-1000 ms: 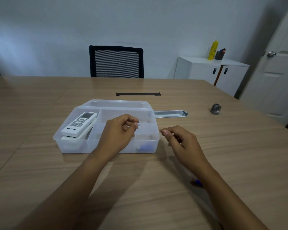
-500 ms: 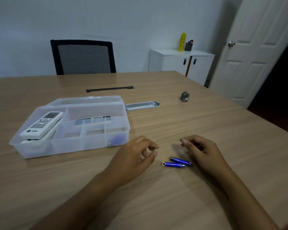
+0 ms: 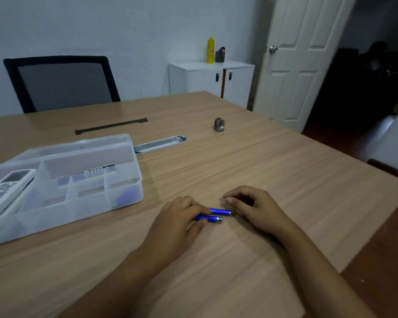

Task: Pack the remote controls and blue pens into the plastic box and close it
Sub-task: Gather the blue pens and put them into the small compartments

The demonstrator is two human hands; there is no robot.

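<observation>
The clear plastic box (image 3: 124,198) lies open at the left, its lid (image 3: 78,145) flat behind it. A white remote control (image 3: 5,187) rests in its left compartment and a dark remote (image 3: 87,174) in the long back one. Something blue (image 3: 124,196) shows through the box's front right corner. Two blue pens (image 3: 218,214) lie side by side on the table to the right of the box. My left hand (image 3: 177,216) has its fingers closed over their left ends. My right hand (image 3: 255,207) hovers curled at their right tips, holding nothing.
A metal pen tray (image 3: 159,144) lies behind the box, with a black strip (image 3: 110,126) set in the tabletop beyond it. A small grey metal piece (image 3: 219,125) stands further right. A black chair (image 3: 62,83), a white cabinet (image 3: 211,79) and a door (image 3: 303,60) are behind.
My left hand left the box, crossed to the right and closed on the two pens. My right hand drifted to the pens' right ends. The view swung right.
</observation>
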